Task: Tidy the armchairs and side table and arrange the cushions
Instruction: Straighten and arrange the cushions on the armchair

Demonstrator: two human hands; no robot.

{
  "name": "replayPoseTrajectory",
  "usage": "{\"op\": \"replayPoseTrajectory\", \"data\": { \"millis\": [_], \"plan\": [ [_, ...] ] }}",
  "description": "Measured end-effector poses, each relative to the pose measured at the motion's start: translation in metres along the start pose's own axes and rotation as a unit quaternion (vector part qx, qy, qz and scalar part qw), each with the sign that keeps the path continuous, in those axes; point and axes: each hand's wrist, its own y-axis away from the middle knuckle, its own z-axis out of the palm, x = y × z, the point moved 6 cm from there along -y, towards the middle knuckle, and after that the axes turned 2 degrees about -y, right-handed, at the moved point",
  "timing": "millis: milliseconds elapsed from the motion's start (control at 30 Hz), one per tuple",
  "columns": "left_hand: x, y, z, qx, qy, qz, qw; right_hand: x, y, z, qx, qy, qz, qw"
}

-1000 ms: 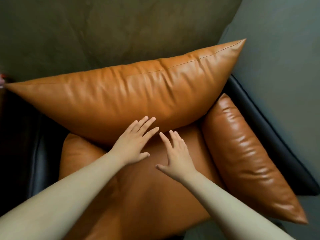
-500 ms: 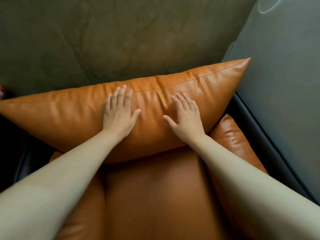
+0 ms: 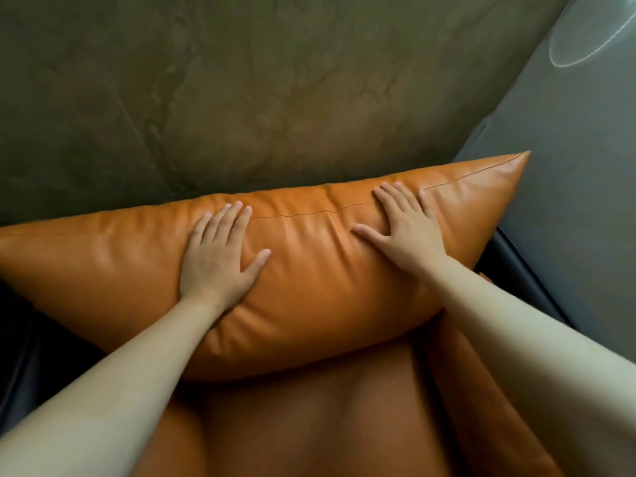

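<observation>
Leather cushion (image 3: 309,287) was pressed by left hand (image 3: 216,259) and right hand (image 3: 406,232), both flat, unclenched; even pressure toward backrest advised, seam levelled

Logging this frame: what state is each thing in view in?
back cushion: upright on its long edge, pressed by both hands.
left hand: flat on the back cushion, fingers straight.
right hand: flat on the back cushion, fingers spread.
seat cushion: lying flat beneath the back cushion.
</observation>
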Motion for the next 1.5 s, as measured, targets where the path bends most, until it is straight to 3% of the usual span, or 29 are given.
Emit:
{"op": "replayPoseTrajectory", "data": {
  "millis": [400, 500, 700, 933, 1133, 1500],
  "plan": [
    [-0.007, -0.021, 0.007, 0.000, 0.034, -0.007, 0.999, 0.015, -0.030, 0.013, 0.100, 0.009, -0.036, 0.994],
    [-0.016, -0.016, -0.004, -0.016, -0.024, 0.008, 1.000, 0.018, -0.034, 0.006, 0.101, -0.001, -0.075, 0.992],
    [-0.035, -0.011, -0.011, -0.027, -0.074, -0.055, 0.995, 0.020, -0.027, 0.006, 0.119, 0.002, -0.101, 0.988],
    [-0.027, -0.008, -0.018, 0.057, -0.049, -0.021, 0.997, 0.016, -0.023, 0.012, 0.153, 0.023, -0.113, 0.981],
    [-0.020, 0.004, -0.031, 0.118, -0.022, -0.023, 0.992, 0.014, -0.008, 0.001, 0.194, -0.023, -0.103, 0.975],
    [-0.015, 0.007, -0.075, 0.139, 0.004, -0.011, 0.990, 0.016, -0.005, -0.041, 0.202, -0.040, -0.078, 0.976]
  ]
}}
